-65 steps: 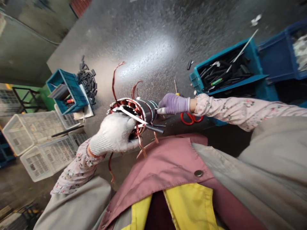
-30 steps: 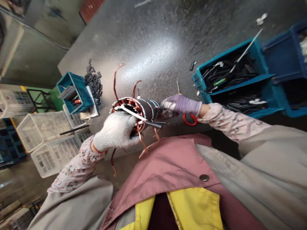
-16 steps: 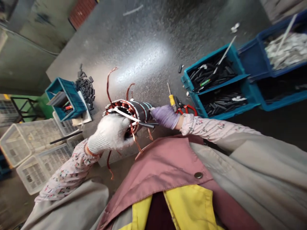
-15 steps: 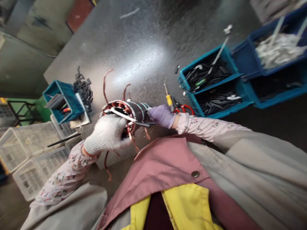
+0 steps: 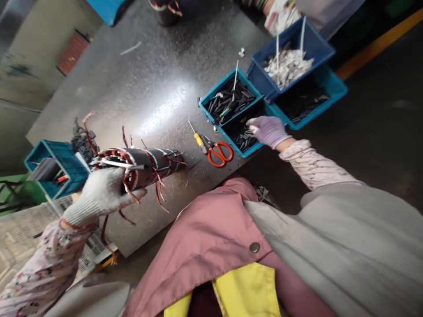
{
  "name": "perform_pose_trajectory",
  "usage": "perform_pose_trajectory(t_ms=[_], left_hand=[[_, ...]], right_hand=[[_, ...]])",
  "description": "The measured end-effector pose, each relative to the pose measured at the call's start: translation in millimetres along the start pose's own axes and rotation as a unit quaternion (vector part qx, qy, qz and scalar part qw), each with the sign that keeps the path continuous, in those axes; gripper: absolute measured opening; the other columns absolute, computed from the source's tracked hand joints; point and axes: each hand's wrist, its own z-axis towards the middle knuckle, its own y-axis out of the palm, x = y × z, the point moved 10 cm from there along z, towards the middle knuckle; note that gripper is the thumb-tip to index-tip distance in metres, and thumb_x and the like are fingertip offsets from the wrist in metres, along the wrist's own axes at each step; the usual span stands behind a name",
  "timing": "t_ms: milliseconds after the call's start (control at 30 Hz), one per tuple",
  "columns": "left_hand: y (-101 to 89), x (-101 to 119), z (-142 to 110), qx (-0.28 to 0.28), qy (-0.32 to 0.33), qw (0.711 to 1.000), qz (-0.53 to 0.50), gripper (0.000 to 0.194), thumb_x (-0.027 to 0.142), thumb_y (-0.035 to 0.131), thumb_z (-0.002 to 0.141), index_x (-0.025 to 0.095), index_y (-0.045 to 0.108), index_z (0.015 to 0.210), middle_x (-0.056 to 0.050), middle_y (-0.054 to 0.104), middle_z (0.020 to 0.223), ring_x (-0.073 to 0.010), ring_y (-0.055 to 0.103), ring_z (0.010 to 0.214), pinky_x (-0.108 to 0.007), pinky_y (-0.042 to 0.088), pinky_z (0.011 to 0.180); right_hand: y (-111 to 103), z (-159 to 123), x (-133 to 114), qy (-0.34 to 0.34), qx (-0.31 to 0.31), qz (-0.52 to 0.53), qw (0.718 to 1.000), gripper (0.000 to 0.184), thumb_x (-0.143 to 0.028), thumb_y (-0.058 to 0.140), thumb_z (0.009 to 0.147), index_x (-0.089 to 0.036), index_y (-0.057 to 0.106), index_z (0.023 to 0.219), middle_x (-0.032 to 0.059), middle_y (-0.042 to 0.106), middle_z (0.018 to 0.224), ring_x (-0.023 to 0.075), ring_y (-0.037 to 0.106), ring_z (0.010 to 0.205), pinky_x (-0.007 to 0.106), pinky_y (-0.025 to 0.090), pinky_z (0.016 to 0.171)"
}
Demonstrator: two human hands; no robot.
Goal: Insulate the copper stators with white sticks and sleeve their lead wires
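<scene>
My left hand point(image 5: 101, 193), in a white knit glove, grips the near end of a motor stator point(image 5: 145, 164) with copper wire ends sticking out of it, held just above the metal table. My right hand point(image 5: 268, 130), in a purple glove, reaches into a teal bin point(image 5: 246, 152) of black sleeve pieces at the table's right edge. Its fingers curl down among the pieces; whether they hold one is hidden.
Red-handled scissors point(image 5: 218, 152) and a yellow-handled screwdriver point(image 5: 197, 137) lie left of that bin. Another teal bin point(image 5: 206, 97) of black tubes, a dark blue bin point(image 5: 322, 48) of white strips and a small teal bin point(image 5: 49, 152) stand around. Another person's gloved hand point(image 5: 279, 13) works at the far edge.
My right hand left the stator's far end and moved right into the bin of black pieces. My left hand kept its grip on the stator. The view swung to the right.
</scene>
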Motion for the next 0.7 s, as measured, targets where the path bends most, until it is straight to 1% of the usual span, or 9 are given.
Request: perform_pose_trajectory(t_ms=[33,67,167,233,300,400,567,633,700], left_hand=[[2.1,-1.9,0.7,-0.005,-0.009,1.000,-0.001,0.047,0.061,0.047,0.074,0.019,0.067,0.083,-0.010,0.073,0.081,-0.0305,0.069,0.079,-0.035,0.048,0.069],[3.6,-2.5,1.3,-0.007,-0.010,1.000,-0.001,0.050,0.062,0.046,0.073,0.018,0.068,0.083,-0.011,0.073,0.083,-0.0310,0.069,0.081,-0.035,0.049,0.070],[5.3,0.7,1.8,-0.012,0.003,1.000,0.000,0.055,0.063,0.043,0.073,0.017,0.069,0.086,-0.013,0.074,0.090,-0.0315,0.069,0.086,-0.036,0.050,0.074],[5.5,1.6,1.2,-0.017,0.000,1.000,0.003,0.055,0.062,0.043,0.074,0.016,0.069,0.088,-0.013,0.074,0.089,-0.0309,0.068,0.086,-0.036,0.050,0.074],[5.6,0.7,0.4,-0.020,-0.008,1.000,0.007,0.054,0.062,0.044,0.075,0.015,0.068,0.086,-0.013,0.073,0.085,-0.0290,0.067,0.082,-0.035,0.049,0.072],[3.9,3.7,0.4,0.006,0.017,1.000,-0.003,0.050,0.061,0.048,0.077,0.015,0.068,0.085,-0.012,0.071,0.080,-0.0256,0.065,0.077,-0.034,0.048,0.070],[4.6,4.2,1.1,0.063,0.063,0.994,-0.058,0.042,0.059,0.056,0.073,0.021,0.069,0.084,-0.010,0.070,0.078,-0.0263,0.066,0.074,-0.037,0.049,0.069],[6.2,4.6,1.1,0.066,0.069,0.994,-0.051,0.042,0.059,0.055,0.076,0.021,0.069,0.085,-0.011,0.071,0.078,-0.0269,0.067,0.075,-0.037,0.050,0.070],[6.1,6.9,0.8,0.067,0.076,0.994,-0.043,0.043,0.059,0.054,0.077,0.020,0.069,0.086,-0.010,0.072,0.078,-0.0267,0.068,0.076,-0.037,0.051,0.070]], right_hand=[[4.6,6.5,7.8,-0.004,-0.015,-0.032,0.999,0.041,-0.024,0.046,0.099,-0.021,0.068,0.133,0.0127,0.070,0.127,0.0286,0.066,0.115,0.037,0.049,0.094],[10.3,13.4,6.5,-0.020,-0.031,-0.057,0.998,0.042,-0.026,0.045,0.100,-0.023,0.067,0.135,0.0135,0.069,0.129,0.0293,0.066,0.115,0.038,0.050,0.092],[30.0,31.1,-19.1,-0.063,-0.081,-0.121,0.987,0.042,-0.031,0.046,0.101,-0.021,0.065,0.136,0.0185,0.066,0.129,0.0326,0.066,0.114,0.041,0.051,0.088],[37.2,37.1,-30.6,-0.064,-0.100,-0.149,0.982,0.040,-0.032,0.049,0.100,-0.017,0.067,0.132,0.0207,0.067,0.125,0.0342,0.065,0.115,0.042,0.050,0.088],[39.7,37.0,-32.3,-0.052,-0.111,-0.158,0.980,0.038,-0.034,0.050,0.099,-0.015,0.069,0.127,0.0212,0.067,0.122,0.0348,0.064,0.115,0.042,0.050,0.087],[37.6,30.0,-27.7,-0.030,-0.117,-0.158,0.980,0.040,-0.035,0.046,0.101,-0.014,0.066,0.128,0.0231,0.065,0.126,0.0351,0.065,0.115,0.042,0.049,0.085],[27.0,22.0,-29.2,-0.026,-0.119,-0.164,0.979,0.039,-0.021,0.036,0.102,-0.007,0.066,0.123,0.0267,0.068,0.118,0.0370,0.067,0.112,0.045,0.047,0.083],[14.4,19.4,-21.7,-0.005,-0.102,-0.150,0.983,0.040,-0.022,0.035,0.103,-0.007,0.066,0.123,0.0284,0.068,0.117,0.0383,0.067,0.112,0.048,0.047,0.083],[-3.0,12.8,-11.0,0.038,-0.053,-0.066,0.996,0.037,-0.025,0.042,0.103,-0.008,0.067,0.125,0.0283,0.068,0.120,0.0385,0.065,0.115,0.050,0.047,0.087]])
